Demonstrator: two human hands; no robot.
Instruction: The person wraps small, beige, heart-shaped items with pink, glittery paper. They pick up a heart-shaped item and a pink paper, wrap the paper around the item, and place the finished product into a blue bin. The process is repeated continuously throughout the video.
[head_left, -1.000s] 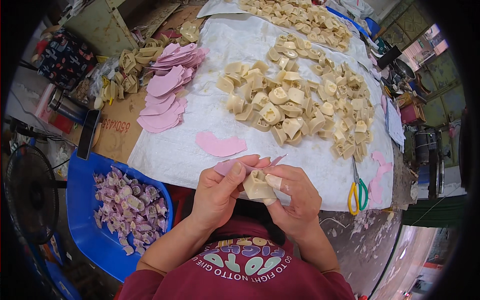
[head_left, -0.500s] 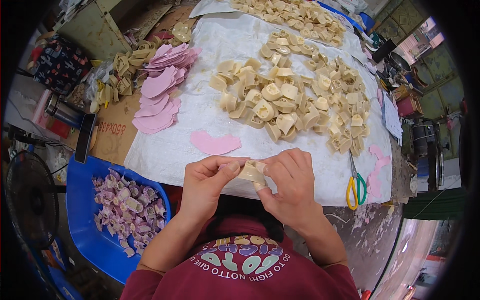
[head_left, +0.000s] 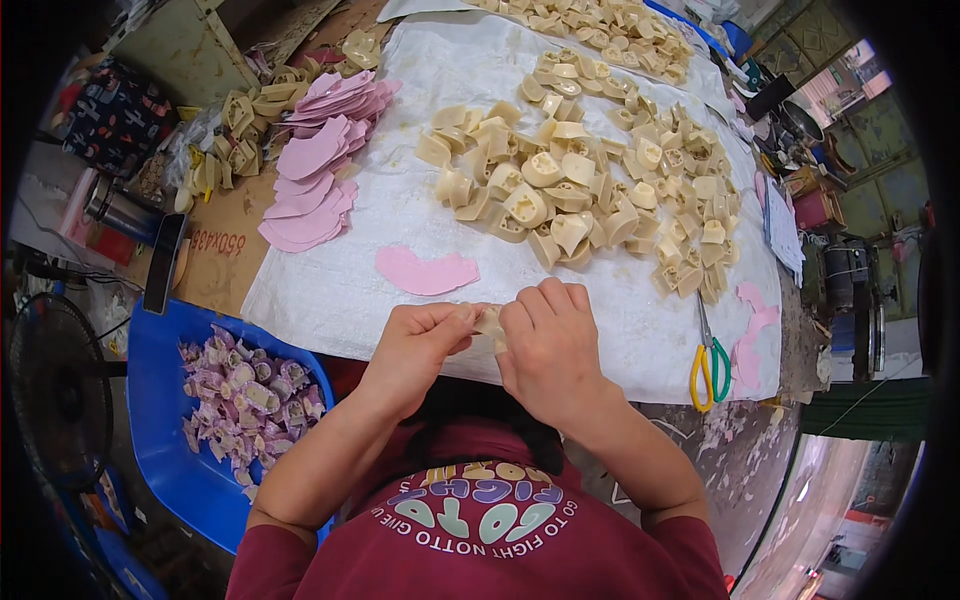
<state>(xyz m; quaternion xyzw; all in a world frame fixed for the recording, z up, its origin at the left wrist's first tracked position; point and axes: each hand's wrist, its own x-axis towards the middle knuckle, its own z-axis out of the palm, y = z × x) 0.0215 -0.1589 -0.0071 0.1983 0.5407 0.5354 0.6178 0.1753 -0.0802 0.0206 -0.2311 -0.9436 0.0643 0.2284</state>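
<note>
The right hand (head_left: 550, 345) has rolled over, closing around a small glossy cream plastic-looking piece (head_left: 489, 325), now mostly hidden; apparently, pressing is underway. Beside it, the left hand (head_left: 412, 345) pinches, its grip unclear. Beyond lies a curved flat pink sheet (head_left: 425, 271).

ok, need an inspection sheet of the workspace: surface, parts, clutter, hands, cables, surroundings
Surface: wrinkled white sheet
Job's things: cream moulded piece at the hands, mostly covered; loose pink cutout just beyond; cream pile; pink cutout stack; blue tub holding purple-and-cream pieces
Clutter: scissors with yellow and green handles, pink scraps at right; smartphone at left
Hands: right hand folded over the cream moulded piece; left hand pinching at its edge
Cables: thin dark cord near the fan, route unclear
Surroundings: green cloth right; scrap-littered floor
</note>
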